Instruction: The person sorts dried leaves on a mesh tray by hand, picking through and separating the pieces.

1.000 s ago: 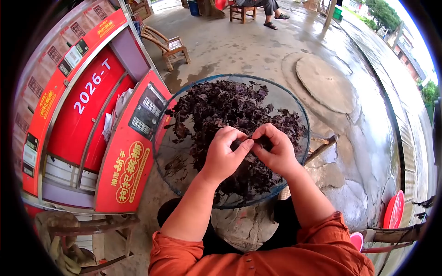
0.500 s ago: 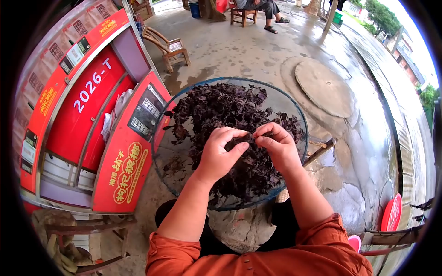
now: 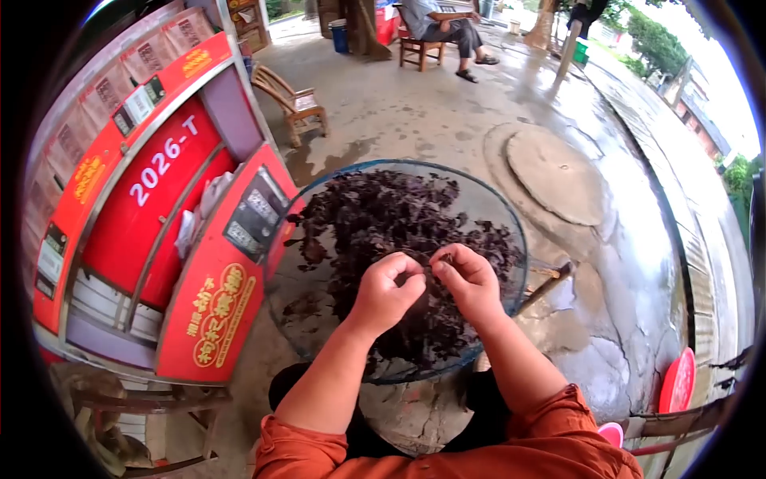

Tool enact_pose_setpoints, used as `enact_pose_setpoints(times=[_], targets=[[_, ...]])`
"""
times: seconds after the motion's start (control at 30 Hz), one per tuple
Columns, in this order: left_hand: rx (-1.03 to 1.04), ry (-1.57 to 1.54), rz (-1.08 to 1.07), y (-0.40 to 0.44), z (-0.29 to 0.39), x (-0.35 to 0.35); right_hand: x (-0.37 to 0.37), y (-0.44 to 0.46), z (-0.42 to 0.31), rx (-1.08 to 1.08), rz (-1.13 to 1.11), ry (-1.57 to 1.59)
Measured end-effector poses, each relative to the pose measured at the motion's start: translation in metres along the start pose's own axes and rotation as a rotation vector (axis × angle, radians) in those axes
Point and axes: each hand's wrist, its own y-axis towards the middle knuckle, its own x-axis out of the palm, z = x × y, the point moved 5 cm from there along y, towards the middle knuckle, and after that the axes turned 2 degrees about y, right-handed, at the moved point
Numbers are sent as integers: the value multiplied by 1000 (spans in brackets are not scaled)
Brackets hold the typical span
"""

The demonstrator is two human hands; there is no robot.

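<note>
Dark purple, crinkled leaves (image 3: 375, 211) lie heaped on a round mesh tray (image 3: 499, 193) with a blue rim, in front of my knees. Over the near half of the heap is my left hand (image 3: 388, 291), its thumb and fingers pinched together; what they hold, if anything, is too small to name. My right hand (image 3: 468, 281) is close beside it, thumb against forefinger, with a tiny dark bit at the fingertips that I cannot make out. The two hands are slightly apart.
A red cabinet (image 3: 211, 319) with printed panels stands against the tray's left side. Beyond are a small bamboo chair (image 3: 297, 104) and a seated person (image 3: 447, 32). A round concrete slab (image 3: 556, 177) lies at right, a red basin (image 3: 678, 382) at lower right.
The view has tilted up, so the tray and hands appear lower in the picture. My fingertips were together, then parted slightly; my left thumb and fingers have since drawn closer together.
</note>
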Motion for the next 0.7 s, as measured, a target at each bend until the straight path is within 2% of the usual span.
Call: enact_pose_setpoints(times=[0.07,0.13,0.2,0.23,0.33,0.4,0.47,0.53,0.6,0.7], targets=[[22,70,11,0,-8,5,-14,2,-12,-57,123,-50],[-264,-170,-20,-4,-20,5,-36,11,-3,-25,166,-112],[-253,-202,-3,-5,-23,-1,-44,17,-18,-271,81,-800],[-239,-254,-6,-2,-24,3,-45,15,-21,-314,117,-875],[-221,-270,22,-2,-24,5,-45,13,-12,-162,6,-609],[-191,-263,64,-1,-21,6,-22,4,-6,131,-142,-106],[-160,-193,64,0,-18,5,-7,-3,-7,201,-192,-240],[-180,-198,52,-1,-17,6,-3,-5,0,184,-168,-163],[-197,-204,48,-1,-15,5,-6,-4,11,263,-108,4],[-201,-284,88,0,-15,4,-7,-2,6,186,-67,-86]])
